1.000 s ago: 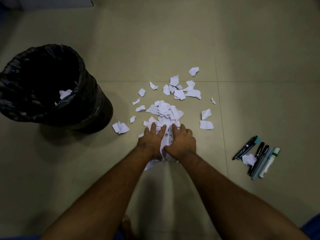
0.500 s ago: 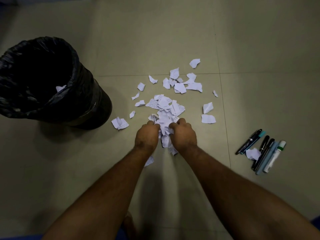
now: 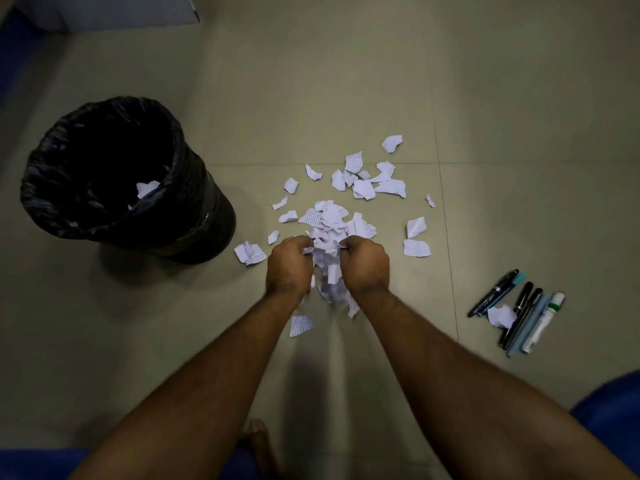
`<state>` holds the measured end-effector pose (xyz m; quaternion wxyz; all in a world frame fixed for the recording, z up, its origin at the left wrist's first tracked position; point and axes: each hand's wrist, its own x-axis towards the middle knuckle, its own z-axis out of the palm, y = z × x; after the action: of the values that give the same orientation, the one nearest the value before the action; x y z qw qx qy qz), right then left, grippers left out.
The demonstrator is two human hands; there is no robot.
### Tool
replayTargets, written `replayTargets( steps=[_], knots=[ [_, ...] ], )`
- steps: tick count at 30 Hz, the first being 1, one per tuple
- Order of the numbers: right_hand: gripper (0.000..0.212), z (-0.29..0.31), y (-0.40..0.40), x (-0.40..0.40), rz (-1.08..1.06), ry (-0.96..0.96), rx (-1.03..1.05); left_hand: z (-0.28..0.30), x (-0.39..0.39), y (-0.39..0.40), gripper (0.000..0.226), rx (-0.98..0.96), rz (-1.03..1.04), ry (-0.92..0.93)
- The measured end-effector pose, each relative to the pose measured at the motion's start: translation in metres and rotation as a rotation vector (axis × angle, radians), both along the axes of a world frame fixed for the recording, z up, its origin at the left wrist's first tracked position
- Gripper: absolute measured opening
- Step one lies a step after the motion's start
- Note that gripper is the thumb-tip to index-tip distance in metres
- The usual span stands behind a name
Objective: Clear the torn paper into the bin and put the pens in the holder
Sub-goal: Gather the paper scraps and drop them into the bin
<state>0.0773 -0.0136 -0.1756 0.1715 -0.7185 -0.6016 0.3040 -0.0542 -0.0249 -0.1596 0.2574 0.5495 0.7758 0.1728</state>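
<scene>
Landmark: black-lined bin (image 3: 207, 216), upright on the tiled floor (image 3: 311, 81), far left of view. A few white scraps (image 3: 147, 188) lie inside it, against the near inner wall.

Just right of the bin's base: one crumpled scrap (image 3: 250, 252) on the floor, touching nothing else.

Further right of the bin: left hand (image 3: 289, 266), fingers curled closed around the left side of a wad of torn paper (image 3: 329, 271). Right hand (image 3: 365, 263) directly beside it, fingers likewise curled shut on the wad's right side. The wad is pinched between both hands; loose pieces hang from its underside. Whether it is clear of the floor cannot be told. One printed scrap (image 3: 300, 325) lies on the floor below the left wrist.

Beyond the hands, away from the viewer: scattered torn paper (image 3: 367, 185) on the floor, some pieces printed, some blank.

Farthest right of the bin: a row of pens (image 3: 519, 313) lying side by side on the floor, touching, with a white marker (image 3: 543, 322) at the outer edge. One paper scrap (image 3: 501, 316) rests on top of the pens.
</scene>
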Motion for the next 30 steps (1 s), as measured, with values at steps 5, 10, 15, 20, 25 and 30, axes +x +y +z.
replayTargets(
  steps=[5,10,15,20,25,30],
  knots=[
    [0.018,0.046,0.014,-0.032,-0.08,0.214,0.09,0.056,-0.025,0.011,0.015,0.105,0.057,-0.053],
    [0.017,0.108,0.034,-0.082,-0.048,0.344,0.171,0.127,-0.067,0.023,0.028,0.194,0.077,-0.066],
    [0.02,0.179,0.056,-0.15,0.03,0.476,0.303,0.198,-0.124,0.037,0.01,0.365,0.217,-0.065],
    [0.017,0.22,0.074,-0.222,0.139,0.483,0.303,0.231,-0.195,0.047,0.009,0.4,0.301,-0.024],
    [0.024,0.206,0.078,-0.273,0.27,0.379,0.224,0.211,-0.245,0.043,0.01,0.336,0.358,0.028],
    [0.027,0.187,0.075,-0.288,0.378,0.244,0.12,0.182,-0.263,0.037,0.04,0.233,0.3,0.13]
  ],
)
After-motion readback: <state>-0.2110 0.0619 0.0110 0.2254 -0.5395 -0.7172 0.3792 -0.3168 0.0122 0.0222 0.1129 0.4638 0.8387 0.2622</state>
